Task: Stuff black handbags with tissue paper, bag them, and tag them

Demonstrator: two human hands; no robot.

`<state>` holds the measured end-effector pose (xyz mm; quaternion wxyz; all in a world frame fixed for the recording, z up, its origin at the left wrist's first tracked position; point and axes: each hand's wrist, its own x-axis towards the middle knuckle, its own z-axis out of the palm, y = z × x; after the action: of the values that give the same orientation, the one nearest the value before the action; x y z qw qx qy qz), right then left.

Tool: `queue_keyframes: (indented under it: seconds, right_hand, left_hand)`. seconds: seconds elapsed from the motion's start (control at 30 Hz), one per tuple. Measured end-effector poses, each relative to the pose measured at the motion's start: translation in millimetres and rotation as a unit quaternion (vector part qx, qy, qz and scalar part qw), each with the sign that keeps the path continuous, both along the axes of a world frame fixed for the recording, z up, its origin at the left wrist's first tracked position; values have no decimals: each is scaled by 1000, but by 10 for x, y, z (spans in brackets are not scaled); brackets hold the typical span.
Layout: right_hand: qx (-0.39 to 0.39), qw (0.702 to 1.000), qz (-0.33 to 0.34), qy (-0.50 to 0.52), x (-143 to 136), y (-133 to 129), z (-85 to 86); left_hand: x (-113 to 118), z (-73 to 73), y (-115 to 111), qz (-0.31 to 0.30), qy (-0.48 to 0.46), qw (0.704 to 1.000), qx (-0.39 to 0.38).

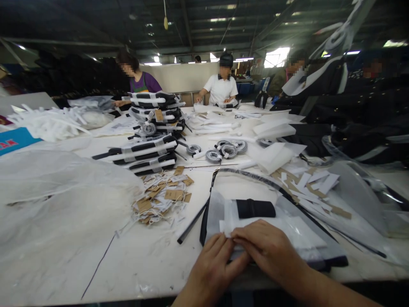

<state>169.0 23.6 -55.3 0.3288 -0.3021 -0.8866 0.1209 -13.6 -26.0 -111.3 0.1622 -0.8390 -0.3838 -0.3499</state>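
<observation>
A black handbag [203, 228] lies flat in front of me, largely covered by translucent wrapping sheet [216, 213]. Its strap [252, 175], wrapped in clear film, arches out behind it. Across the bag's middle is a band of white tissue [286, 230], with a black strip [255, 209] showing above it. My left hand [214, 266] pinches the near left edge of this tissue. Right beside it, my right hand [271, 249] has its fingers closed on the same edge, the fingertips of both hands almost touching. The hands partly hide the bag's near side.
Brown and white hang tags [162, 198] are heaped left of the bag. Behind them rise stacked wrapped black bags [143, 153]. Coiled straps [228, 149] lie further back. Paper slips [319, 183] sit at right, plastic sheets [64, 213] at left. Two co-workers stand across the table.
</observation>
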Motion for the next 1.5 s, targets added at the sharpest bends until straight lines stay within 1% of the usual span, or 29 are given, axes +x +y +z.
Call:
queue_keyframes:
  seconds: [0.07,0.2,0.4,0.5,0.67,0.73,0.83,0.97,1.1,1.2,1.3,1.4,1.47,1.5]
  right_hand:
    - [4,1000,-2,14,8,-17,-11]
    - [38,999,6,33,23,-57,-45]
    - [59,998,24,16,49,-83,-75]
    - [78,996,30,18,57,-88,-94]
    - [79,995,46,33,63,-136,-122]
    - [84,994,49,41,72,-166,-135]
    - [80,994,49,47,100,-205,-157]
    - [60,996,59,39,157,-212,-178]
    - [43,995,77,39,197,-200,-192]
    - [55,993,89,52,210,-231,-196]
    - [63,992,90,55,244,-280,-158]
    - [14,997,65,23,320,-220,-63]
    - [-12,1000,20,-10,374,-56,10]
    - [-13,999,-3,-30,392,63,37]
  left_hand:
    - [-26,-8,-13,-4,-12,1000,0]
    - [-59,-65,-18,-4,-57,998,12]
    - [-89,-213,-36,21,-103,994,14]
    - [-83,-240,-47,16,-117,993,8]
    - [-81,-182,-66,-35,-102,994,-27]
    - [-86,-152,-79,-43,-94,994,-27]
    - [-89,-127,-100,-40,-82,996,-7]
    - [-89,-129,-107,-41,-54,998,5]
    - [-96,-125,-103,-43,-59,997,19]
    - [-92,-102,-112,-43,-54,998,12]
    - [-68,-65,-111,-34,-54,998,18]
    - [-41,-21,-82,-21,-69,997,33]
    - [-29,5,-54,-15,-75,996,40]
    - [-25,12,-41,-13,-76,996,46]
